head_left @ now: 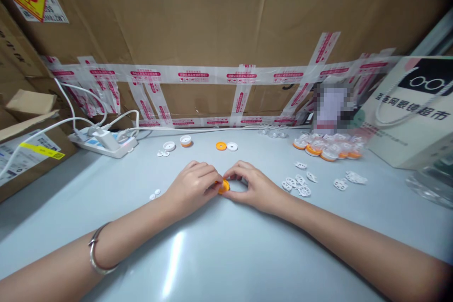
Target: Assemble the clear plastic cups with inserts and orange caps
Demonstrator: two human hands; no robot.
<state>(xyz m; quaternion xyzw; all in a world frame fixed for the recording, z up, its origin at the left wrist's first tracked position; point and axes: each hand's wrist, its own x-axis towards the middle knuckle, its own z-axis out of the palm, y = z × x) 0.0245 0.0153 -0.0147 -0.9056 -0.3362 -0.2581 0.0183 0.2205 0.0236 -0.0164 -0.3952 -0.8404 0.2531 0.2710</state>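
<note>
Over the middle of the table, both my hands meet at a small round orange plastic case (223,187). My left hand (195,186) has its fingers closed at the case's left side, partly covering it. Thumb and fingers of my right hand (252,187) grip the case from the right. Beyond the hands lie an orange ring (221,146) and a white ring (232,146), side by side. A white round cap (169,146) and a white-and-orange round case (186,141) stand further left. Several white openwork plastic pieces (300,184) lie right of my right hand.
Several orange-and-white round cases (327,146) are grouped at the back right, before a paper bag (417,108). A power strip (109,144) with white cables sits back left beside an opened carton (38,151). A large taped cardboard box (198,23) walls the back. Small white discs (155,194) lie left.
</note>
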